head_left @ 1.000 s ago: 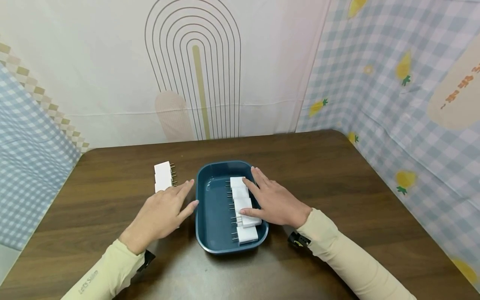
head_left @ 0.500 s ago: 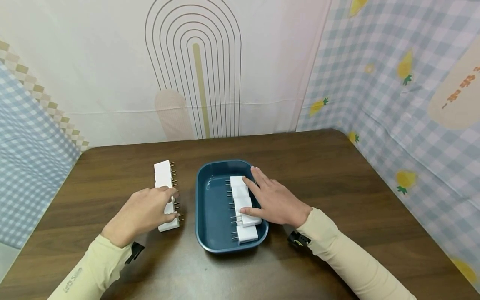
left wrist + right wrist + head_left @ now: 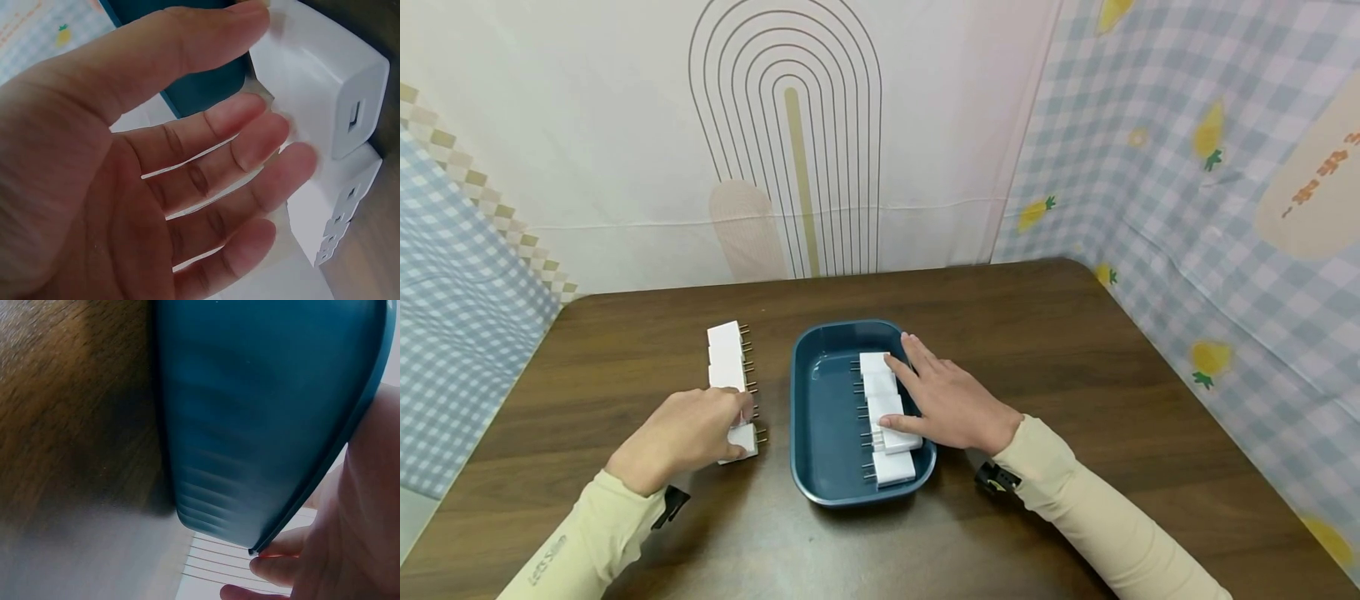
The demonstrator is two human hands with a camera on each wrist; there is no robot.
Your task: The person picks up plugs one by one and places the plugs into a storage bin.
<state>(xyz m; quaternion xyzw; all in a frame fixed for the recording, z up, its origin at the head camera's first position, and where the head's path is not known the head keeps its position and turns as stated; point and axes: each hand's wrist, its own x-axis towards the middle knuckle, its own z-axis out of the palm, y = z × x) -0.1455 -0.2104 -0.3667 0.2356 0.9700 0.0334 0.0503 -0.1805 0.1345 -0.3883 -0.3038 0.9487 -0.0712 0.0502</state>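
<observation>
White plug adapters with metal prongs (image 3: 725, 354) lie in a column on the table, left of a blue tray (image 3: 827, 487). Over the near end of the column is my left hand (image 3: 681, 437), its thumb touching the nearest adapter (image 3: 745, 438); in the left wrist view the hand (image 3: 156, 150) has slightly bent, spread fingers beside the adapters (image 3: 312, 69). My right hand (image 3: 958, 407) lies over the tray's right rim, thumb and index finger touching white adapters inside (image 3: 880, 385). From below, the right wrist view shows the tray's side (image 3: 250, 425) and the right hand (image 3: 356, 531).
The tray and the loose column stand on a dark wooden table (image 3: 1037, 333). Behind it hangs a pale curtain with arch lines (image 3: 940, 167), and blue checked cloths flank both sides (image 3: 1157, 167).
My left hand has moved left and back from the tray's left rim to the loose column, its fingers bending downward. My right hand and the tray have stayed in place.
</observation>
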